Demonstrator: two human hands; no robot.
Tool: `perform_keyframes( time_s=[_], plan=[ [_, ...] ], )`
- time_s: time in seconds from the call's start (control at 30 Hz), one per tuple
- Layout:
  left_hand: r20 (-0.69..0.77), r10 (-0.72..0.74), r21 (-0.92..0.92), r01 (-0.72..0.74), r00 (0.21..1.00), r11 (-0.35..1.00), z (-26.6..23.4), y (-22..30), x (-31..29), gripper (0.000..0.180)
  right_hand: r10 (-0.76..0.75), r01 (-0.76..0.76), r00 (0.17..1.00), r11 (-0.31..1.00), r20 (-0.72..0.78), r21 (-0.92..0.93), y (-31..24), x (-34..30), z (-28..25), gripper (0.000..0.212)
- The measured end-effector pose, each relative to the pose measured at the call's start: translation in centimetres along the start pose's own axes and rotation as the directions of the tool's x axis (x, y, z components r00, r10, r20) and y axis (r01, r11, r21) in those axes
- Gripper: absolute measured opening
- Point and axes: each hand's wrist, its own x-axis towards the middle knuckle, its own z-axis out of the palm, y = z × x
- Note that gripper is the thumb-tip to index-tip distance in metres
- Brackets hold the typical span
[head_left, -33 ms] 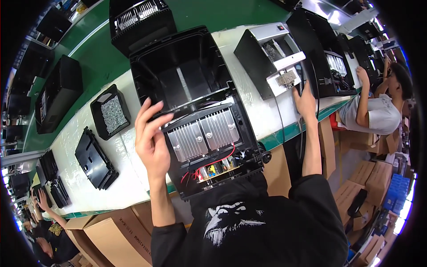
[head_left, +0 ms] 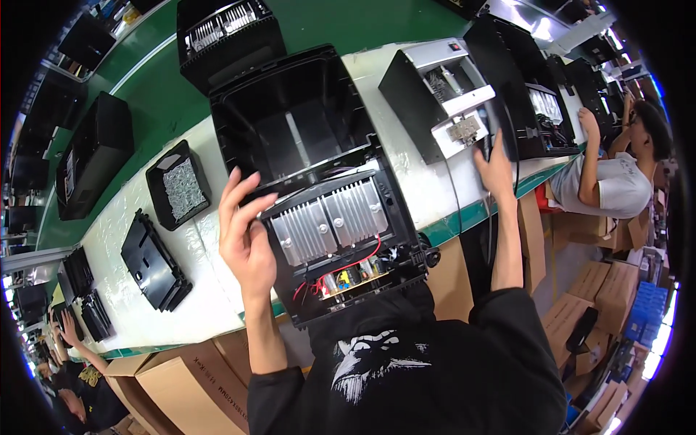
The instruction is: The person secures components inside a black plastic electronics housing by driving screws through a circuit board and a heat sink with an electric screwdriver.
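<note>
The black case (head_left: 326, 116) lies open on the tabletop (head_left: 221, 290) right in front of the person, its deep upper half holding only a pale strip (head_left: 299, 138), its lower half packed with two finned heat sinks (head_left: 330, 220), red wires (head_left: 354, 262) and a circuit board (head_left: 355, 283). Left of it, a black tray (head_left: 157, 190) is heaped with small metal screws (head_left: 183, 190), and black plates (head_left: 154, 264) lie stacked beside that. To the right, a silver-and-black machine (head_left: 464, 98), with loose bits of metal in its compartment, stands between this case and another open one (head_left: 500, 61); a cord (head_left: 454, 192) trails over the near edge. Of the hands, the left (head_left: 248, 243) is open, fingers spread at the case's left rim; the right (head_left: 496, 170) curls beside the machine at something dark, too blurred to tell whether gripped
</note>
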Motion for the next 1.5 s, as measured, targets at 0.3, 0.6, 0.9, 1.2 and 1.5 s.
perform_keyframes(
  time_s=[0.3,0.6,0.9,1.2,1.5],
  plan=[
    [-0.132,-0.183,-0.370,0.123,0.974,0.921,-0.7,-0.1,-5.1,0.023,-0.047,-0.098,0.982,0.710,0.185,0.697,0.0,-13.7,-4.0,0.073],
    [-0.127,-0.174,-0.356,0.119,0.976,0.927,0.8,0.8,-5.2,0.024,-0.745,0.327,0.664,0.217,-0.060,0.920,5.4,-14.4,-16.0,0.056],
    [-0.050,-0.293,-0.171,0.281,0.955,0.944,-6.4,-5.1,0.4,0.033,-0.396,0.412,0.676,-0.496,-0.621,0.764,-2.1,-12.8,-19.9,0.059],
    [0.404,-0.357,0.691,-0.026,0.842,0.722,-12.0,-12.7,8.0,0.050,-0.671,0.011,0.616,-0.516,-0.413,0.857,-4.1,-11.1,-19.2,0.044],
    [0.289,-0.129,0.700,-0.117,0.949,0.705,-11.9,-13.9,6.3,0.024,-0.473,0.066,0.613,-0.767,-0.633,0.638,-9.6,-9.7,-18.3,0.013]
  ],
)
